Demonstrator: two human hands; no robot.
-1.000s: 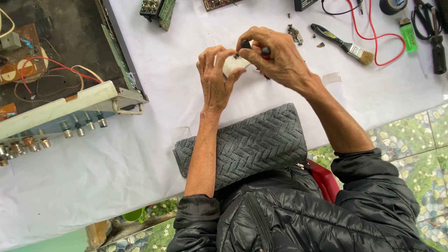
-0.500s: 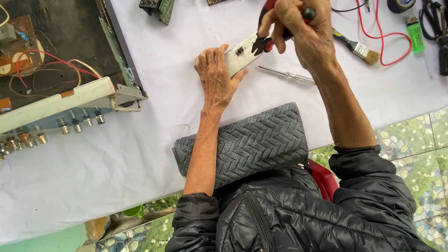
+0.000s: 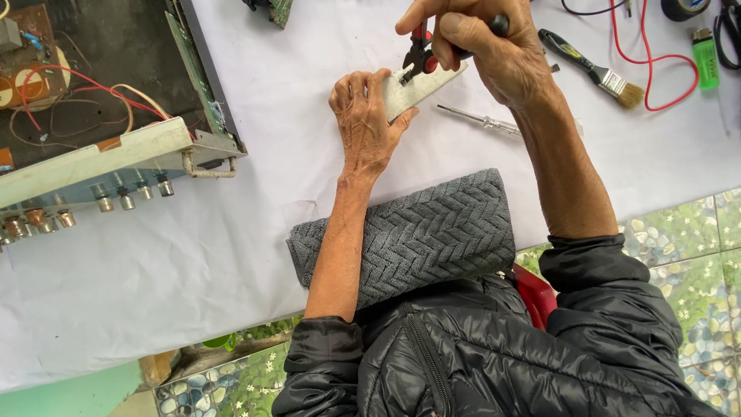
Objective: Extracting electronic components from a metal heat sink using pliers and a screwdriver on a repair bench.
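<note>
**Plate pinned under my left hand, pliers biting its end**

The plate, a small pale metal strip, lies slanted on the white cloth near the far edge of the worktop. My left hand lies over its near end, fingers spread flat across the top and the thumb tucked against its lower edge, so it is pressed down rather than lifted. My right hand is just beyond it, fist wrapped tight round the red and black handles of the pliers, whose nose meets the plate's upper edge close to my left fingertips. The two hands sit close together, almost touching, over the strip.

Just right of the plate, under my right forearm, a screwdriver with a clear handle lies on the cloth. Further toward the far right corner there is a brush with a black handle, a looping red wire, and a green lighter. A grey towel, folded, rests across the near edge of the worktop beneath my left forearm. At the left edge stands an opened amplifier, its lid off, red wires showing inside and a row of knobs along its front. A green circuit board pokes in at the far edge.
</note>
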